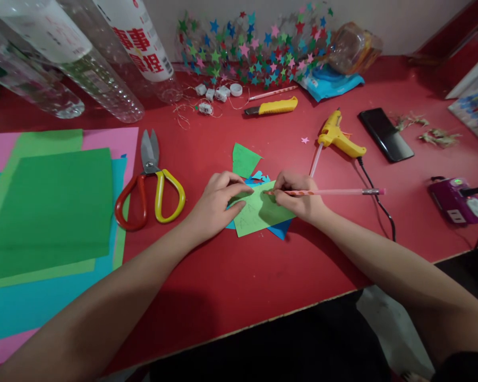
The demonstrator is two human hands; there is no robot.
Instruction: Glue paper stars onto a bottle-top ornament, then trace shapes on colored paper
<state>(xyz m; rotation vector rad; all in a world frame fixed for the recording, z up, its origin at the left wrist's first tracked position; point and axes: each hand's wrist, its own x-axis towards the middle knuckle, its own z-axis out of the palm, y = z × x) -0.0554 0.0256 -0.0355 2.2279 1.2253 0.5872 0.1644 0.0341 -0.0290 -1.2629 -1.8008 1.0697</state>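
My right hand (297,193) grips a pink pencil (338,192) with an eraser end, its tip at the light green paper (255,215). Faint star-like pencil outlines show on that sheet's left part. Resting on the sheet's upper left edge, my left hand (223,201) has its fingers and thumb apart and holds nothing. Under the sheet lie blue pieces (281,229). Just behind it are a darker green scrap (245,159) and small light blue cut pieces (258,175).
Large scissors (151,175) and stacked coloured sheets (51,212) lie left. Behind are plastic bottles (143,48), a yellow cutter (276,106) and many paper stars (263,50). To the right are a glue gun (338,135) with its cord, a phone (386,135) and a purple power adapter (456,201).
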